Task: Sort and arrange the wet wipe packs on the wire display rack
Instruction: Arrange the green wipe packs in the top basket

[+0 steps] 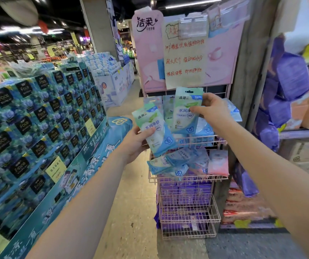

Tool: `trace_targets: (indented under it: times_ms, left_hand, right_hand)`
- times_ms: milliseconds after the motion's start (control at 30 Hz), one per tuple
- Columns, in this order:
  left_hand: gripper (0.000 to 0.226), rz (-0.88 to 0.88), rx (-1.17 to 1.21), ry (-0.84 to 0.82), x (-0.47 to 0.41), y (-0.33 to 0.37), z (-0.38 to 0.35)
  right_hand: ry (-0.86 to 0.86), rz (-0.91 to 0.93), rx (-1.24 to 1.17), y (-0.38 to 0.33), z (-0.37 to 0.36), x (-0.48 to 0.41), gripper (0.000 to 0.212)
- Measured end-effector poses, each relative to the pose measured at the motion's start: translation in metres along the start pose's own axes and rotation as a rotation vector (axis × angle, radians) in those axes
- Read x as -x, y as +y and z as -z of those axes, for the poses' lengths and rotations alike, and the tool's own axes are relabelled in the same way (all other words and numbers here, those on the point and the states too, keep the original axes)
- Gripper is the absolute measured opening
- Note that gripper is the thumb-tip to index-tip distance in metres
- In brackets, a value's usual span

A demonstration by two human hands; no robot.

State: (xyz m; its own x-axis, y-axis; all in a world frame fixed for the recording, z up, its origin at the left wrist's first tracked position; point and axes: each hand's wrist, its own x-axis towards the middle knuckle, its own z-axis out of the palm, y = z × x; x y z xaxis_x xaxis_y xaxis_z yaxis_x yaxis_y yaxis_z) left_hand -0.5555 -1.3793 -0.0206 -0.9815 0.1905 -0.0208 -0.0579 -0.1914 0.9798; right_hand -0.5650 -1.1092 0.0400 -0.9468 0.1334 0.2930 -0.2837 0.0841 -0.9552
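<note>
A pink wire display rack stands in front of me with several tiers of baskets. My left hand grips a green-and-blue wet wipe pack, tilted, in front of the rack's left side. My right hand pinches a second matching pack by its right edge, upright, before the top tier. Several more such packs hang behind it. The middle basket holds a jumble of blue packs and a pink pack. Purple packs fill the lower baskets.
A pink sign board with a handwritten paper note tops the rack. Stacked dark blue tissue boxes line the left of the aisle. Shelving with purple packages stands on the right. Tiled floor runs between them.
</note>
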Motion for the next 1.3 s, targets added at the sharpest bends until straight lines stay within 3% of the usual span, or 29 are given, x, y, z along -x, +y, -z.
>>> trace_targets:
  times_ms: [67, 233, 433, 600, 667, 1000, 1100, 1167, 1300]
  left_hand:
    - [0.027, -0.054, -0.022, 0.023, -0.004, 0.008, -0.006]
    - [0.034, -0.164, -0.154, 0.051, -0.016, 0.028, -0.030]
    - [0.042, -0.208, -0.118, 0.121, -0.042, 0.028, -0.051]
    - [0.036, -0.207, -0.210, 0.143, -0.053, 0.015, -0.055]
    - [0.038, -0.190, -0.249, 0.167, -0.057, 0.003, -0.058]
    - [0.038, -0.197, -0.423, 0.257, -0.071, -0.004, -0.063]
    - [0.049, -0.189, -0.634, 0.360, -0.073, -0.001, -0.062]
    - [0.058, -0.154, -0.755, 0.398, -0.073, -0.002, -0.063]
    - [0.046, -0.110, -0.611, 0.344, -0.071, -0.001, -0.071]
  right_hand:
    - [0.001, -0.010, 0.041, 0.006, -0.006, -0.008, 0.030]
    - [-0.072, -0.103, 0.043, 0.025, -0.019, -0.017, 0.026]
    - [-0.012, -0.031, 0.173, 0.024, -0.023, -0.032, 0.034]
    - [-0.154, -0.068, 0.354, 0.026, -0.027, -0.030, 0.031]
    - [-0.120, -0.062, 0.427, 0.030, -0.026, -0.030, 0.032]
    - [-0.195, -0.188, 0.309, 0.036, -0.025, -0.024, 0.022]
    - [-0.151, -0.187, 0.306, 0.044, -0.026, -0.028, 0.027]
    - [-0.126, -0.151, 0.396, 0.046, -0.028, -0.025, 0.023]
    - [-0.066, -0.020, 0.652, 0.043, -0.035, -0.020, 0.014]
